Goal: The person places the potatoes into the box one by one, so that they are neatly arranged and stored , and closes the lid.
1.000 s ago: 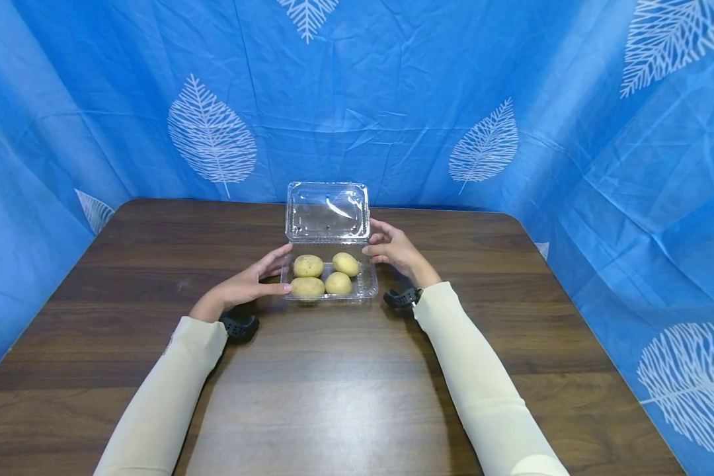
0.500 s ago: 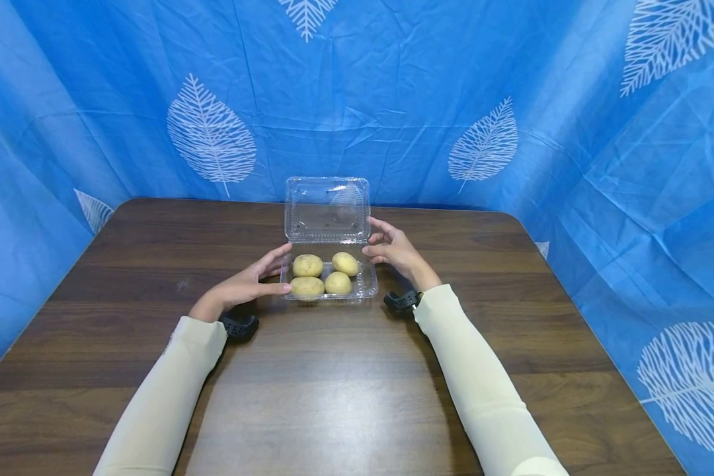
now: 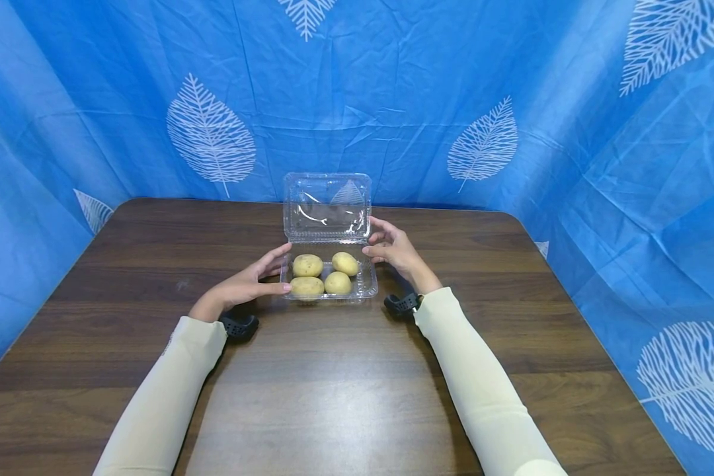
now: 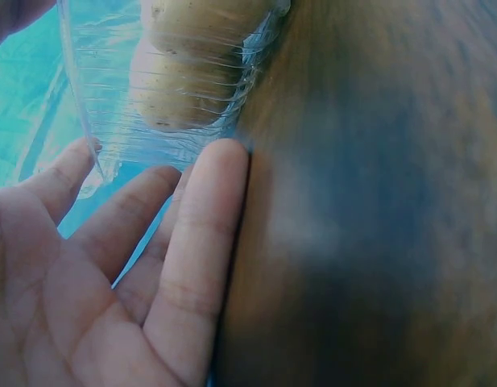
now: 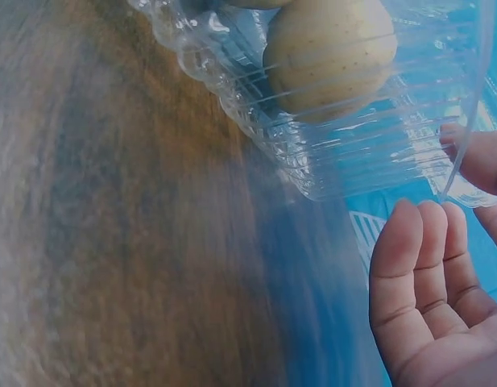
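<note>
A clear plastic clamshell box (image 3: 365,281) sits toward the back of the table, its lid (image 3: 327,206) raised behind the base. Several potatoes (image 3: 338,283) lie in the base in two rows. My left hand (image 3: 246,282) holds the box's left end, thumb on the front rim and forefinger at the back corner. In the left wrist view the other fingers (image 4: 188,242) extend below the ribbed wall. My right hand (image 3: 395,251) holds the right end near the hinge. Its thumb (image 5: 478,157) reaches over the rim, with its curled fingers outside the wall.
The dark wooden table (image 3: 345,396) spreads around the box, its back edge close behind the lid. A blue curtain (image 3: 393,79) with white leaf prints hangs along the back and sides. Black bands (image 3: 238,327) sit on both wrists.
The lid has swung up, so that it looks taller and its top edge sits higher in the head view. Both hands and the potatoes have stayed almost where they were.
</note>
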A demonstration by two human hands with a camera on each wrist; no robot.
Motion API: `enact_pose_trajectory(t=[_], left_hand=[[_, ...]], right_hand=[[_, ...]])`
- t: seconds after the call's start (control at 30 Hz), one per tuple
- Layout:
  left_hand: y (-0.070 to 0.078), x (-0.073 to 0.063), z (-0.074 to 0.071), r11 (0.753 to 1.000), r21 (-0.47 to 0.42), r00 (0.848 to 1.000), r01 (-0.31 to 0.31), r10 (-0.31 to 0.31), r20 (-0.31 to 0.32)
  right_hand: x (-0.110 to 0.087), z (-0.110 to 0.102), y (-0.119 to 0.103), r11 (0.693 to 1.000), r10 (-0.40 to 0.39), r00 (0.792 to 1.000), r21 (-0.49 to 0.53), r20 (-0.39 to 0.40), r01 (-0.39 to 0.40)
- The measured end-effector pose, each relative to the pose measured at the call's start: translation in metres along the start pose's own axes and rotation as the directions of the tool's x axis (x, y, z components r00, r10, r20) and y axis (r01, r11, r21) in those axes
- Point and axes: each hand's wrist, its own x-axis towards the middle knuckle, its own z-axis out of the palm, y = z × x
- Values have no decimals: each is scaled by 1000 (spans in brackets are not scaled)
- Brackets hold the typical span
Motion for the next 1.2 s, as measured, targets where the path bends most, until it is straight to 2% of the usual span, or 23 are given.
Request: enact_pose_trajectory(t=[0.3, 0.7, 1.2], left_hand=[[0, 0, 0, 1000, 3, 1000, 6, -6, -2], [1, -1, 0, 1000, 1, 1000, 16, -16, -2], [2, -1, 0, 1000, -10, 1000, -7, 7, -13]], right_hand=[[-2, 1, -1, 1000, -8, 1000, 15, -22, 8], [-3, 2, 2, 998, -60, 996, 17, -68, 62], [-6, 2, 5, 986, -157, 982, -72, -102, 150]])
